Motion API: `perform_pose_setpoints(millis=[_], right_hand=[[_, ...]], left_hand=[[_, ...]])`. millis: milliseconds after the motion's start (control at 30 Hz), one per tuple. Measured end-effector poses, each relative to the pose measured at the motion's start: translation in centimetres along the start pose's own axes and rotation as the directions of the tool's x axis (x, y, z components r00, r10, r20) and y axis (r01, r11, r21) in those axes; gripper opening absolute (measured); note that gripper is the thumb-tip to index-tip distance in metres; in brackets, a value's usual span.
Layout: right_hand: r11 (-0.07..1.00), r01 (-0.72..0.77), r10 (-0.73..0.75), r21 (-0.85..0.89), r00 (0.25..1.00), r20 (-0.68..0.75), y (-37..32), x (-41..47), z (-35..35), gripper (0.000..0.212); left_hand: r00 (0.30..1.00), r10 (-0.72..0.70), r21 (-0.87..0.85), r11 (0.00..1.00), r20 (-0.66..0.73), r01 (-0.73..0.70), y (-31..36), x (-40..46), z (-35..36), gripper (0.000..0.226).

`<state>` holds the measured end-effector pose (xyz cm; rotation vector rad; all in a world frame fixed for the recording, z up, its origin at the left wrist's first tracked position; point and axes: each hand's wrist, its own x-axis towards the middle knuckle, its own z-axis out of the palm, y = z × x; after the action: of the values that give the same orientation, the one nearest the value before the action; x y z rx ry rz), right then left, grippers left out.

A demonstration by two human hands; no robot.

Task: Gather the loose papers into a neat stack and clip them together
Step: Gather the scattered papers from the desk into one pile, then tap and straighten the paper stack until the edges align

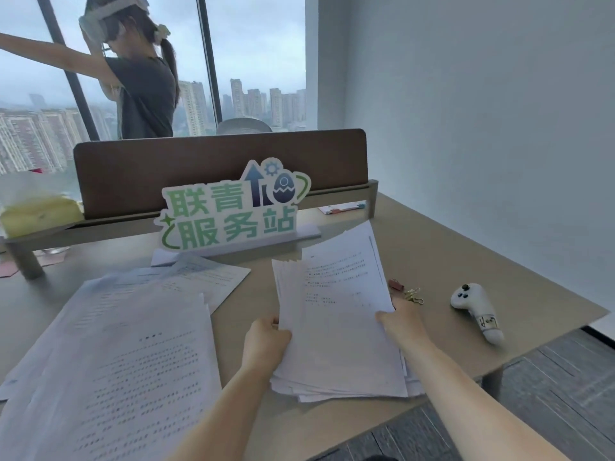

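Observation:
A bundle of white printed papers (336,311) is held between both hands, its far end lifted off the desk and its sheets fanned unevenly at the top edge. My left hand (266,341) grips the bundle's left edge and my right hand (399,322) grips its right edge. Several more loose printed sheets (126,344) lie spread and overlapping on the desk to the left. Small binder clips (404,291), one reddish and others gold, lie on the desk just beyond my right hand.
A tan desk (442,261) with a brown divider panel (216,168) at the back. A green-lettered sign (229,211) stands before the divider. A white controller (476,311) lies at the right, near the desk's edge. Another person stands behind the divider by the window.

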<state>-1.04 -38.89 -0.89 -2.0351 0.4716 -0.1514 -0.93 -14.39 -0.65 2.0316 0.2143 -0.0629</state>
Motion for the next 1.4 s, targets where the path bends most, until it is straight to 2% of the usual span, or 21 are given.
perform_pose_setpoints(millis=[100, 200, 367, 467, 633, 700, 833, 1033, 1133, 1267, 1400], right_hand=[[0.995, -0.001, 0.0, -0.095, 1.0, -0.017, 0.1, 0.3, -0.3, 0.013], [0.979, -0.011, 0.007, -0.203, 1.0, -0.02, 0.1, 0.5, -0.5, 0.008], [0.928, -0.031, 0.038, -0.371, 0.999, 0.011, -0.3, 0.5, -0.3, 0.013], [0.908, -0.038, 0.031, -0.417, 0.999, -0.024, -0.8, 0.1, -0.1, 0.034], [0.808, 0.037, -0.09, -0.588, 0.994, -0.061, -1.0, -0.9, -0.2, 0.073], [0.757, 0.071, -0.149, -0.649, 0.987, -0.066, -1.0, -1.1, 0.2, 0.075], [0.744, 0.234, -0.288, -0.625, 0.957, 0.015, -2.4, -2.9, 2.4, 0.062], [0.735, 0.455, -0.399, -0.503, 0.89, 0.223, -5.8, -7.2, 8.3, 0.048], [0.724, 0.536, -0.431, -0.434, 0.843, 0.322, -7.3, -9.4, 11.7, 0.05], [0.72, 0.607, -0.426, -0.336, 0.769, 0.477, -9.2, -11.8, 15.5, 0.056], [0.708, 0.61, -0.334, -0.357, 0.734, 0.591, -10.5, -13.5, 18.4, 0.06]], left_hand=[[1.0, 0.006, 0.115, 0.993, -0.022, -0.004, -0.2, 0.5, 0.8, 0.008], [1.0, 0.015, 0.215, 0.977, -0.027, -0.009, -0.1, 0.8, 1.4, 0.01], [0.999, 0.027, 0.319, 0.948, -0.029, -0.016, 0.2, 0.4, 1.8, 0.006], [0.998, 0.059, 0.362, 0.931, -0.02, -0.047, 0.1, 0.5, 1.8, 0.004], [0.995, 0.094, 0.412, 0.908, -0.018, -0.078, -0.1, 0.6, 1.3, 0.029], [0.994, 0.107, 0.406, 0.91, -0.03, -0.085, -0.3, 0.2, 0.8, 0.04], [0.988, 0.107, 0.366, 0.929, -0.114, -0.058, -1.3, -0.1, -1.4, 0.049], [0.96, 0.086, 0.29, 0.957, -0.266, -0.005, -3.4, -1.3, -6.8, 0.038], [0.94, 0.07, 0.315, 0.948, -0.334, 0.041, -5.1, -2.0, -10.2, 0.038], [0.897, -0.02, 0.37, 0.907, -0.442, 0.203, -7.3, -3.5, -14.9, 0.048], [0.834, -0.177, 0.369, 0.835, -0.523, 0.409, -10.1, -4.9, -19.5, 0.068]])
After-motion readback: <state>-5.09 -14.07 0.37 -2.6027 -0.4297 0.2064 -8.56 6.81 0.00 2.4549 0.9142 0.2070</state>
